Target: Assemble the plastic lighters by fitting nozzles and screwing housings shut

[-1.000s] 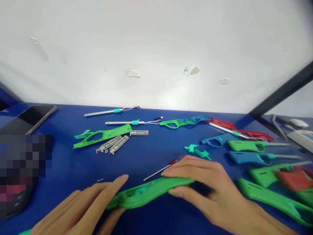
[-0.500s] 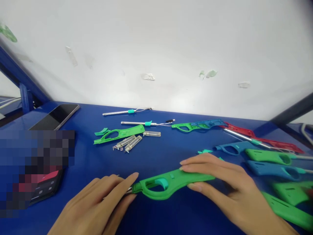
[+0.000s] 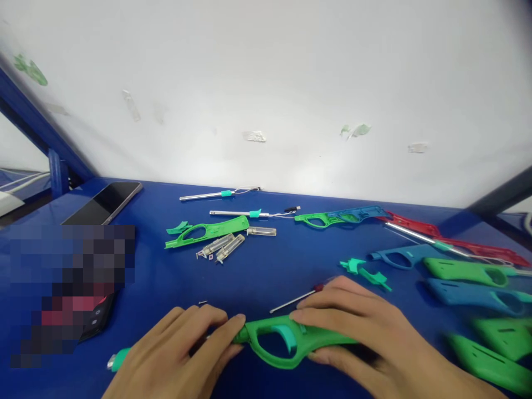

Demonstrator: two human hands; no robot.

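Two bare hands at the frame's bottom edge. Left hand [image 3: 178, 354] entering from 7 o'clock, right hand [image 3: 366, 338] from 5 o'clock. No gloves, no rings, no watch or bracelet in sight. No sleeve visible on either side, with the right forearm bare down to the lower edge. Fingernails short and unpainted. Long, slender fingers, knuckles showing plainly on both.

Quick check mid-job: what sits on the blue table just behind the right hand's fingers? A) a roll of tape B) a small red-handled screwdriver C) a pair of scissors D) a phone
B: a thin metal-shafted screwdriver with a red handle lies just beyond the right hand, which grips the green lighter housing.
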